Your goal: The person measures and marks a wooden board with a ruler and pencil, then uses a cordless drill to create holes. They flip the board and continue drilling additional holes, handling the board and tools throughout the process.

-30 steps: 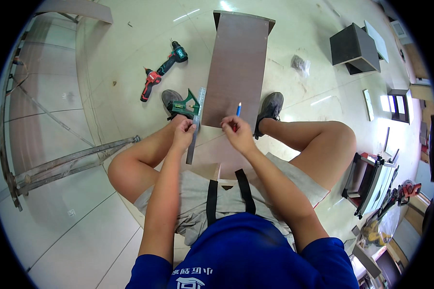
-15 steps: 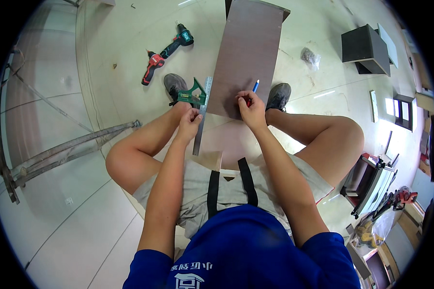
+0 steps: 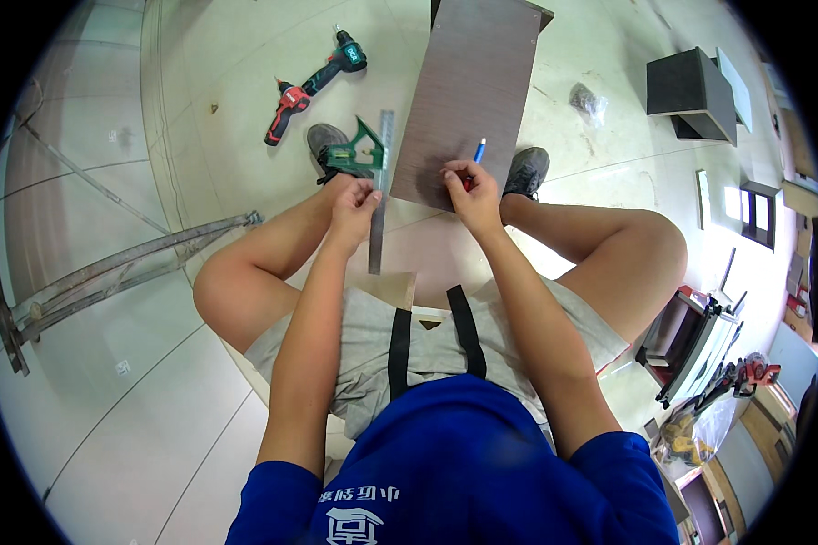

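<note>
My left hand (image 3: 353, 211) is closed on a combination square (image 3: 378, 218), a steel rule with a green head. Its rule points away from me, beside the left edge of a brown wooden panel (image 3: 471, 86) and apart from it. Over the panel's near end, my right hand (image 3: 474, 193) pinches a slim marking pencil (image 3: 480, 150) with a blue and white end and a red part between the fingers. The pencil's tip is hidden by the hand, so I cannot tell whether it touches the board.
A red drill (image 3: 287, 111) and a teal drill (image 3: 338, 62) lie on the floor at the far left. A clear plastic bag (image 3: 589, 104) of small parts sits right of the panel, with a dark box (image 3: 691, 94) beyond. Metal frame legs (image 3: 136, 263) stand at the left.
The combination square has shifted slightly away from me and turned more upright in my left hand. My right hand and the pencil have barely moved.
</note>
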Tool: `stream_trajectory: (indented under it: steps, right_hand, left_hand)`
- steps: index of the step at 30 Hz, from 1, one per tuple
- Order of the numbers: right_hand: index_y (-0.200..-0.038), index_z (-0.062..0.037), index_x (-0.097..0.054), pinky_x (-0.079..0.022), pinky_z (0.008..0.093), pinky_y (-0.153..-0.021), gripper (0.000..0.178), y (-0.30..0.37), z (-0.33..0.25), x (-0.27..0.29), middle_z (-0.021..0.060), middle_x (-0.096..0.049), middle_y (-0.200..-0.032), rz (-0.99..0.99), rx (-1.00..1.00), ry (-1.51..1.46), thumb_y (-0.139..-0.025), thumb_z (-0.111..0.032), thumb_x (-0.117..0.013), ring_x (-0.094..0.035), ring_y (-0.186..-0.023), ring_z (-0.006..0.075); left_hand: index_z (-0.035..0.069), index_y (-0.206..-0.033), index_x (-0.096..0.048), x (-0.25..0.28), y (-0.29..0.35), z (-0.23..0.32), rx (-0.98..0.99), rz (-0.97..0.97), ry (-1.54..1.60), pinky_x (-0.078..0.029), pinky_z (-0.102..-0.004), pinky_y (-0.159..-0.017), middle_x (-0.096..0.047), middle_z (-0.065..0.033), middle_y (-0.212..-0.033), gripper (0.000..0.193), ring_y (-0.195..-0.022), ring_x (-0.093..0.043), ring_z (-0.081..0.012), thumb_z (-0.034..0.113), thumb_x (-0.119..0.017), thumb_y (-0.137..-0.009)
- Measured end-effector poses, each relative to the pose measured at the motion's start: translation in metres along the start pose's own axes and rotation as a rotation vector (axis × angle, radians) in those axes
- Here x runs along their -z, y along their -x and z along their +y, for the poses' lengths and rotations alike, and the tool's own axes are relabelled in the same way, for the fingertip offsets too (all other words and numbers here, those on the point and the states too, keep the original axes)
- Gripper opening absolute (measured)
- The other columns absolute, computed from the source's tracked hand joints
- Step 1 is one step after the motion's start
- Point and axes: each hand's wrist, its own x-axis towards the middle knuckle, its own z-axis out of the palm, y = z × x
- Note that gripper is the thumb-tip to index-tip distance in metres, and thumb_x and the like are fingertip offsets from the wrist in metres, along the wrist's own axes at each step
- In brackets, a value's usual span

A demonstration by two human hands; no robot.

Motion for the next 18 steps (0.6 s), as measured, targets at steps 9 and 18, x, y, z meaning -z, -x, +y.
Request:
stream_trajectory:
  steps: [9, 18]
  right_hand:
    - [-0.113, 0.0021, -0.062, -0.054, 0.0280, -0.075, 0.034, 0.026, -0.095, 0.009, 0.0096, -0.068, -0.101, -0.666, -0.459, -0.341, -0.100, -0.029, -0.058, -0.066, -0.078, 0.0145]
    - [-0.116, 0.0039, -0.061, -0.059, 0.0263, -0.072, 0.022, 0.001, -0.139, 0.030, 0.0106, -0.068, -0.097, -0.514, -0.369, -0.416, -0.096, -0.005, -0.060, -0.068, -0.074, 0.0131]
  left_hand:
    - [0.010, -0.111, -0.054, -0.007, 0.035, 0.112, -0.356, -0.059, 0.717, -0.054, -0.0396, -0.090, -0.063, -0.0060, -0.107, 0.016, -0.103, -0.063, -0.0227, 0.007, -0.060, -0.096]
    - [0.004, -0.138, -0.045, 0.008, 0.094, 0.126, -0.205, -0.150, 0.645, -0.050, -0.0426, -0.096, -0.058, -0.0133, -0.131, 0.045, -0.121, -0.057, -0.0293, 0.013, -0.060, -0.096]
